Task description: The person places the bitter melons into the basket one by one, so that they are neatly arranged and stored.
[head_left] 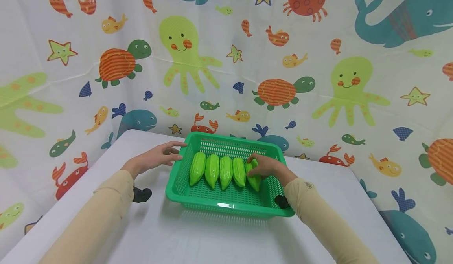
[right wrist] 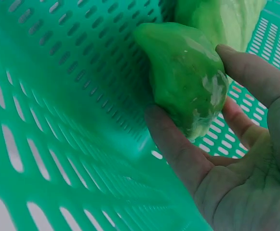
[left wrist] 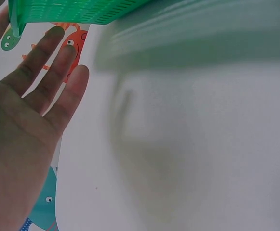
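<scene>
A green plastic basket (head_left: 226, 206) with slotted sides sits on the table. Several light green, ridged gourds (head_left: 212, 169) lie side by side in it, glossy as if wrapped in clear film. My right hand (head_left: 266, 165) reaches into the basket and grips the rightmost gourd (head_left: 253, 180). The right wrist view shows thumb and fingers spread round this gourd (right wrist: 190, 77), its tip showing. At the basket's left rim, my left hand (head_left: 155, 158) has its fingers extended; whether they touch the rim is hard to tell. In the left wrist view, its palm (left wrist: 19, 130) holds nothing.
A white table (head_left: 198, 242) bears the basket. Behind and beside it hangs a white curtain (head_left: 219, 110) printed with sea animals. Dark wrist-worn devices show under the left wrist (head_left: 142, 195) and right wrist (head_left: 282, 202).
</scene>
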A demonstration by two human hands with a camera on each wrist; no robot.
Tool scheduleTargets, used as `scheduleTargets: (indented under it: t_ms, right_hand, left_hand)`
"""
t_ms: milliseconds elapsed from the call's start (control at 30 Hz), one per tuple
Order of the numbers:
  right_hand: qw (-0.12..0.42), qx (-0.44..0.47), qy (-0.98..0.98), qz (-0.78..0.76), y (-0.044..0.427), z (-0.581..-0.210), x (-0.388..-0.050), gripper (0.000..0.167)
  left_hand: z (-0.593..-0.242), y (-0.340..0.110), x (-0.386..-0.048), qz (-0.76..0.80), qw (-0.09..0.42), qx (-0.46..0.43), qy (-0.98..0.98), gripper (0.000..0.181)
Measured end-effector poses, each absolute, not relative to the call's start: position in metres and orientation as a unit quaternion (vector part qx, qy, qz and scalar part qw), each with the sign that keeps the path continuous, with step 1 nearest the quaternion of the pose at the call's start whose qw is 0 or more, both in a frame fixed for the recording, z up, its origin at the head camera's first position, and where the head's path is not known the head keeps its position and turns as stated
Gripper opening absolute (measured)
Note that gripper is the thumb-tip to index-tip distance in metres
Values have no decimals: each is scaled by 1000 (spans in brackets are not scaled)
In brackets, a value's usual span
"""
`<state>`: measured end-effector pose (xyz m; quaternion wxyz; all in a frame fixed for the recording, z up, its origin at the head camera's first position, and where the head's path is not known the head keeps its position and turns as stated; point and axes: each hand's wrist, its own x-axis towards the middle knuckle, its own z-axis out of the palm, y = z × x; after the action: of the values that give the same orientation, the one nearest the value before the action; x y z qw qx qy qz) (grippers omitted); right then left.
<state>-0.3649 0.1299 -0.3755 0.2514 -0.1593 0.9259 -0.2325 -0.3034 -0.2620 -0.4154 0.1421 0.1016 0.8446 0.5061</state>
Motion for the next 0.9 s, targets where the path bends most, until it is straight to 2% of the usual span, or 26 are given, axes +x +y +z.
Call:
scheduleTargets:
  t_ms: [600,900]
  right_hand:
    - [245,-174,928,-219,129,-384,-363,48]
    - [280,-160,909,-265,140,-366,-364,65]
  left_hand:
    - [-413,-261,-299,496,142,107,850,66]
    - [-417,-261,-301,494,141,104,852,65]
